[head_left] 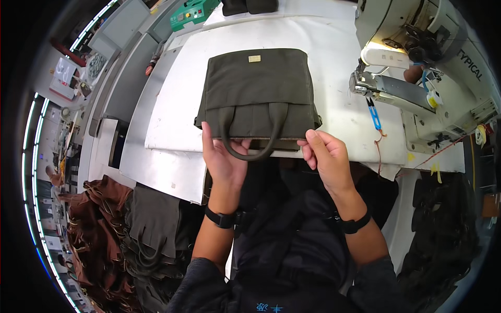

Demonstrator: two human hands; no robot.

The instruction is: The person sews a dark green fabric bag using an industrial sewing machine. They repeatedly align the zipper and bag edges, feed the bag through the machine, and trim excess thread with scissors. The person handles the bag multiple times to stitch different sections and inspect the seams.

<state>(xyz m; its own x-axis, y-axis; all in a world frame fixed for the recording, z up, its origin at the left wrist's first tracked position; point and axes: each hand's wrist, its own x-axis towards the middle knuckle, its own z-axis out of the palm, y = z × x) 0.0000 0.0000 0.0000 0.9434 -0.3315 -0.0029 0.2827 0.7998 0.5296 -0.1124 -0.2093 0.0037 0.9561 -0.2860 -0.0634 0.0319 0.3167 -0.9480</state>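
A dark olive handbag [258, 83] lies on the white table, its metal zipper edge toward me and a small gold label on its far part. Its two looped handles [278, 125] hang over the near edge. My left hand [225, 161] grips the left part of that edge, thumb on top and fingers underneath, partly hidden by the bag and handle. At the right end of the zipper, my right hand [330, 156] pinches the bag's edge between thumb and curled fingers. Whether it holds a zipper pull is too small to tell.
An industrial sewing machine [417, 78] stands at the right, with blue thread snips [373, 113] on a cord beside it. Brown bags [99, 229] and dark bags [156, 224] are heaped at lower left. A green control box [192, 14] sits at the back.
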